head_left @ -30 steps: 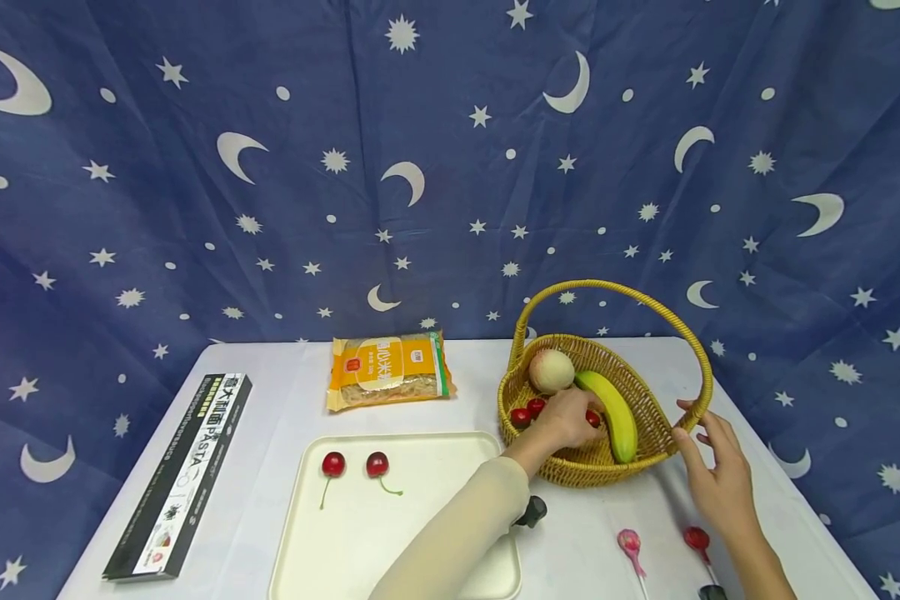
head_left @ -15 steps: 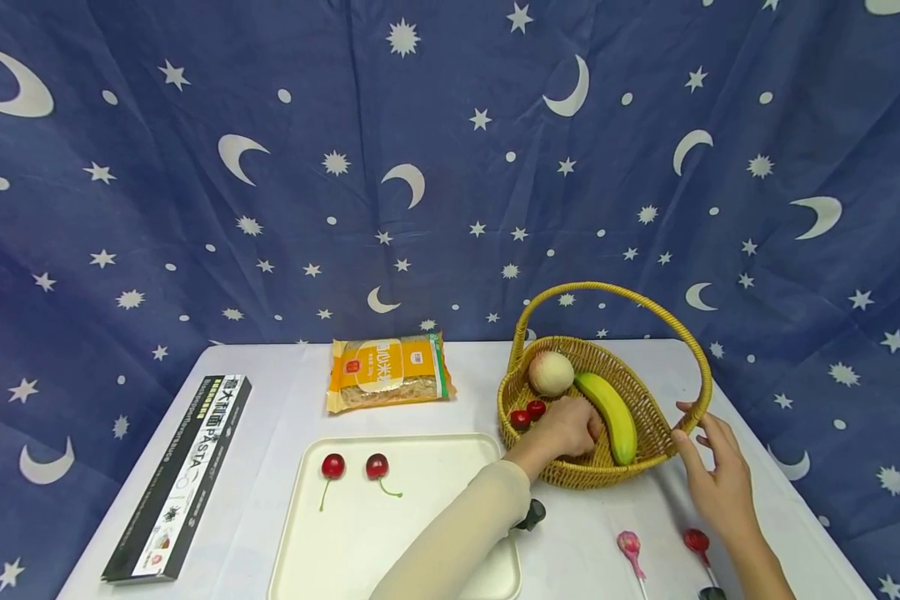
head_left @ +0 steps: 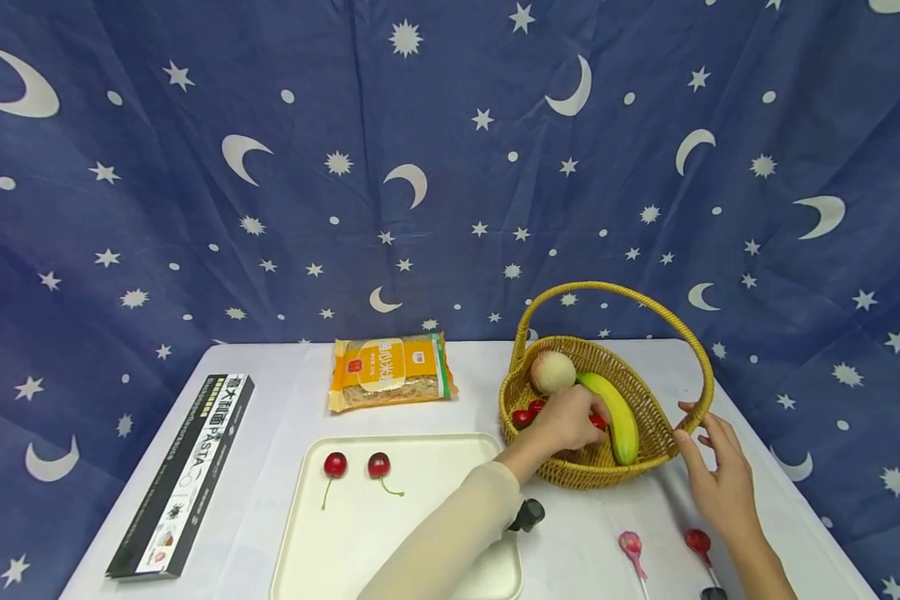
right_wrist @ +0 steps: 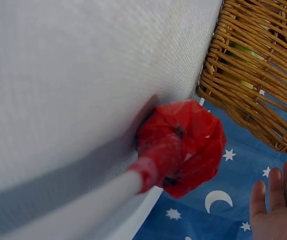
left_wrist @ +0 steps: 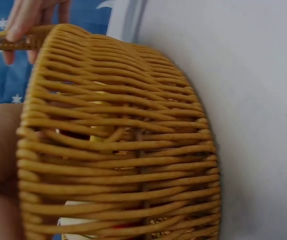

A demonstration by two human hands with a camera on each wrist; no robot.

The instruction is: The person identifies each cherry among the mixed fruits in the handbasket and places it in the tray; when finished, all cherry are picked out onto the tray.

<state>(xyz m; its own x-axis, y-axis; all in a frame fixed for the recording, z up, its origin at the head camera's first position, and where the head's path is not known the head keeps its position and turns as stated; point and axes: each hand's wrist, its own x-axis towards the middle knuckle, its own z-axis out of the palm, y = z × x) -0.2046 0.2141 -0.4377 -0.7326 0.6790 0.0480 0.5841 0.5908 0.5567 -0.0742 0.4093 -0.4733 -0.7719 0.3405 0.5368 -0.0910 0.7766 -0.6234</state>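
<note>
A wicker basket (head_left: pixel 588 477) with a tall arched handle (head_left: pixel 607 287) stands at the right of the table. Reaching inside it, my left hand (head_left: pixel 566 421) pinches a red cherry (head_left: pixel 597 422) that shows beside the fingertips. Two more cherries (head_left: pixel 521 418) lie left of the hand, a peach (head_left: pixel 552 372) behind it and a banana (head_left: pixel 615 417) to its right. My right hand (head_left: pixel 723 467) grips the right foot of the handle between thumb and fingers. In the left wrist view, basket weave hides most of what my left fingers do.
A cream tray (head_left: pixel 360 542) bears two stemmed cherries (head_left: pixel 335 465). Behind it lies an orange noodle bag (head_left: pixel 390 371), and a long pasta box (head_left: pixel 183 475) is at left. Two lollipops, one pink (head_left: pixel 631 546) and one red (right_wrist: pixel 183 150), lie near the right forearm.
My left hand dipped lower into the basket, covering the cherry, then rose slightly with the red showing again by the fingertips. My right hand stays on the handle.
</note>
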